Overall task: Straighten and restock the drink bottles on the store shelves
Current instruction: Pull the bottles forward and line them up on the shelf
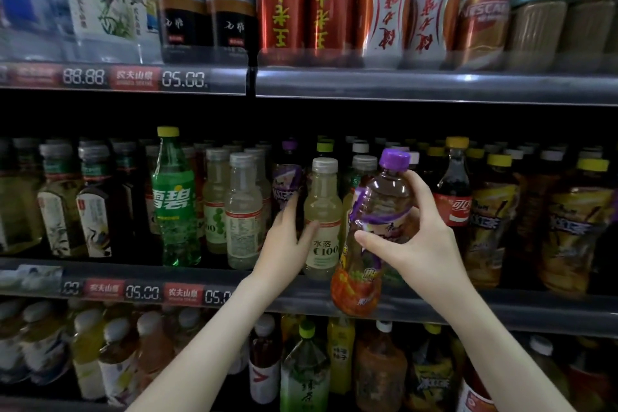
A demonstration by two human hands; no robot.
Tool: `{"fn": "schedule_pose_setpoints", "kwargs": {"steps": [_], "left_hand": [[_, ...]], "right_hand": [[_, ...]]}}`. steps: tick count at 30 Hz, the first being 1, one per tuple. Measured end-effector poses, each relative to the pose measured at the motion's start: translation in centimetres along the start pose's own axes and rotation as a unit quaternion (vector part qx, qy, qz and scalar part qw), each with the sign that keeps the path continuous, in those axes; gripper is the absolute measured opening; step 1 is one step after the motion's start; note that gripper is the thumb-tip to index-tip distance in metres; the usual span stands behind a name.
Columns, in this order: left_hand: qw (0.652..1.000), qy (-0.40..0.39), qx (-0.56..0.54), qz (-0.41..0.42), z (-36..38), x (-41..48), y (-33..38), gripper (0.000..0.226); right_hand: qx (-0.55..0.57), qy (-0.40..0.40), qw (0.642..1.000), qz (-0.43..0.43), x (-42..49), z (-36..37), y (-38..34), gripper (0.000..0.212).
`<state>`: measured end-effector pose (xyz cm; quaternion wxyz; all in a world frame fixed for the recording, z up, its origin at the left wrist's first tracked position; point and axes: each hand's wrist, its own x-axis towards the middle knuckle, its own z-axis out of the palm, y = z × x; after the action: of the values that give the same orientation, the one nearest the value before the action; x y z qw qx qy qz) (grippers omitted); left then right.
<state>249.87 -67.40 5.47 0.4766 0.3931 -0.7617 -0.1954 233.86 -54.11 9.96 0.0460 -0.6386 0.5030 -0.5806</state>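
Observation:
My right hand point(419, 237) grips a purple-capped tea bottle point(374, 221) around its middle and holds it tilted in front of the middle shelf point(501, 306). My left hand point(284, 241) reaches into the shelf with its thumb on a pale yellow C100 bottle point(322, 221) and its fingers behind it, next to another purple-capped bottle point(287, 184) further back. The held bottle hangs over the shelf's front edge, its base lower than the rail.
A green Sprite bottle point(174, 201) and clear bottles point(243, 214) stand to the left. A cola bottle point(453, 187) and yellow-capped tea bottles point(491, 224) stand to the right. Red cans point(282, 7) fill the top shelf; more bottles point(304, 368) fill the shelf below.

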Motion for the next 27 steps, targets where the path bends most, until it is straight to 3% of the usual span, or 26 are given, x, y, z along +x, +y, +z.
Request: {"fn": "schedule_pose_setpoints", "kwargs": {"steps": [3,6,10,15,18,23,27], "left_hand": [[0.986,0.135,0.074,0.071,-2.3,-1.5,-1.6,0.053],[0.958,0.223,0.155,0.089,-4.2,-1.5,-3.8,0.056],[0.972,0.184,0.142,0.027,-5.8,-1.0,-5.8,0.060],[0.981,0.177,0.056,0.059,-6.8,-0.9,-6.5,0.051],[0.981,0.164,0.057,0.083,-6.8,-0.7,-6.3,0.048],[0.983,0.138,0.087,0.083,-5.9,-0.2,-6.9,0.062],[0.976,0.151,0.121,0.096,-5.5,-0.4,-6.1,0.067]], "right_hand": [[0.021,-0.014,1.000,-0.016,0.5,2.5,-0.4,0.089],[0.048,-0.010,0.998,-0.036,1.1,5.7,-0.8,0.090],[0.061,0.016,0.996,-0.062,2.1,9.5,-0.9,0.090],[0.005,-0.005,0.997,-0.079,3.8,12.4,-0.1,0.088],[-0.096,-0.007,0.992,-0.087,4.9,13.9,0.4,0.091],[-0.324,0.079,0.937,-0.108,6.9,15.4,0.6,0.090],[-0.440,0.085,0.886,-0.121,8.2,15.3,1.8,0.092]]}}
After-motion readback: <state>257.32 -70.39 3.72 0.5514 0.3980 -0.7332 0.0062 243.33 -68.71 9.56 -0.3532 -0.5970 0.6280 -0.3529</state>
